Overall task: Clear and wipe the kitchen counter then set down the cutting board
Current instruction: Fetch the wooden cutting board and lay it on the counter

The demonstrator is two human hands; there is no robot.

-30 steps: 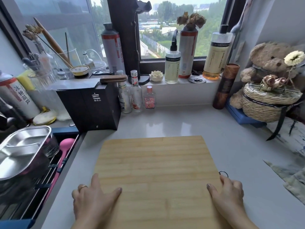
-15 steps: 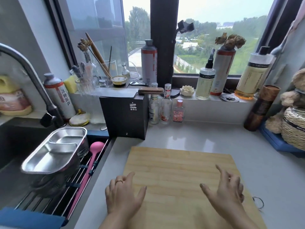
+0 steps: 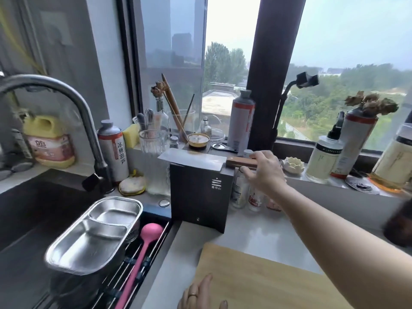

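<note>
Cutting board (image 3: 267, 284) flat; fingers (image 3: 258, 155) on knife (image 3: 236, 162)

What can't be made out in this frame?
Head view:
Whether the right hand grips the knife handle: fingers cover its end.
The cutting board: near part cut off by the bottom edge, crossed by the forearm.
The left hand: mostly below the bottom edge.
The small bottles: labels blurred, partly behind the right hand.

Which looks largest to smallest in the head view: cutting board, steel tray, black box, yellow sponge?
1. cutting board, nearest and partly out of frame.
2-3. steel tray and black box look alike; tray is nearer, so unranked.
4. yellow sponge.
</note>
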